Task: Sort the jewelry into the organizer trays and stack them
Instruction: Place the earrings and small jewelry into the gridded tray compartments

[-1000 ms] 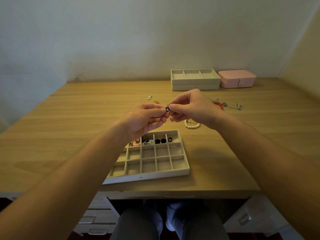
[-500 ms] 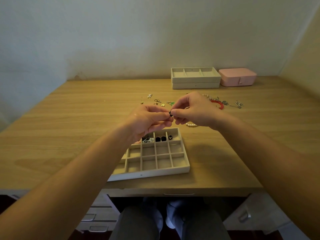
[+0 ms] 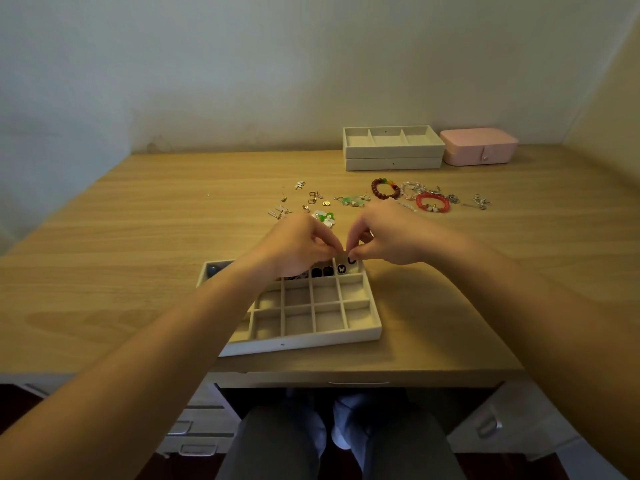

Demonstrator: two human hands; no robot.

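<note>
The scene is lit dimly and evenly with a warm yellowish cast, and a faint pale sheen is left on the near left of the worktop [image 3: 104, 317]. A soft shadow is thrown on the wood right of the grid tray [image 3: 301, 341], and the space beneath is sunk almost to black. Straight lines are bowed toward the corners, and the loose jewelry [image 3: 419, 201] is rendered soft.

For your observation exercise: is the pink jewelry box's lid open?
No, the pink jewelry box sits closed, lid down, beside the stacked organizer trays.
</note>
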